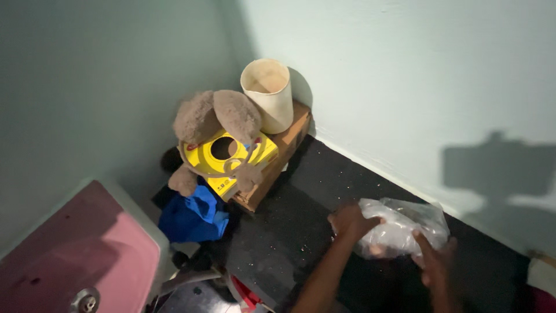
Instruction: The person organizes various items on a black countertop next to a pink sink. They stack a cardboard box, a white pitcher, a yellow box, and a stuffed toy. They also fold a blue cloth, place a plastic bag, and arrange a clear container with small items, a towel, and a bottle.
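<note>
Clear plastic bag (402,232): thin, crinkled film with a glossy sheen, held between the left hand (350,221) and right hand (434,264). Surface (301,226): black, matt, finely speckled. Stuffed toy (217,116): brown plush, fuzzy nap. Yellow box (229,156): smooth printed card. Brown box (284,148): plain matt cardboard. Cream cylinder (267,93): smooth, dull; material cannot be told. Blue cloth (194,214): soft, creased. Walls (405,75): pale matt paint. Pink basin (81,255): smooth, with a metal drain (86,300).
</note>
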